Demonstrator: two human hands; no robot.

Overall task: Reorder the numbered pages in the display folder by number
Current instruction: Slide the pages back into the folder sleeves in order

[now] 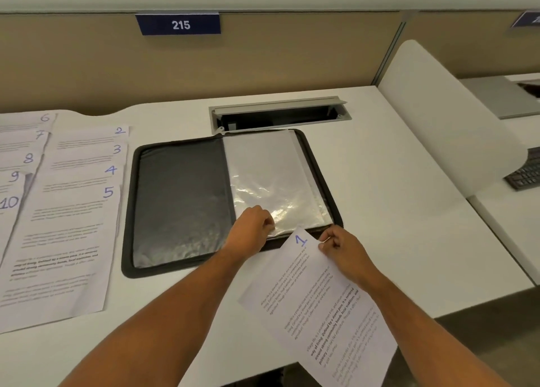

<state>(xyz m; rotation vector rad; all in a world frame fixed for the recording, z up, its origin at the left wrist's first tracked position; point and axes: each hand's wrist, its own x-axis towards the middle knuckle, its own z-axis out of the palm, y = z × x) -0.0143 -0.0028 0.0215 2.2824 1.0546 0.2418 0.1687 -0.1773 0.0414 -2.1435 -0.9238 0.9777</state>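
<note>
While the display folder [181, 205] lies open and flat on the white desk [380, 182], its black zip-edged cover forms a rounded rectangle with a dull, faintly creased dark lining on the left half. On the folder's right half sits a stack of clear plastic sleeves [268, 176], glossy and wrinkled, catching the light in white patches.

At the folder's near right corner, the left hand [251, 228] has its fingers curled, pinching the bottom edge of the top sleeve. Just right of it, the right hand [342, 249] pinches the top corner of page 1 [318, 307] between thumb and fingers. That sheet is thin white paper with printed paragraphs and a blue handwritten numeral; it tilts, its top corner touching the folder's near edge (whether it has entered the sleeve I cannot tell) and its lower part hanging past the desk's front.

Left of the folder, the other pages lie fanned in two overlapping columns: pages 2 to 5 [73, 225] nearer the folder, pages 6 to 10 [17, 158] beyond them.

Behind the folder, a grey metal cable hatch [277, 114] stands open in the desk.
</note>
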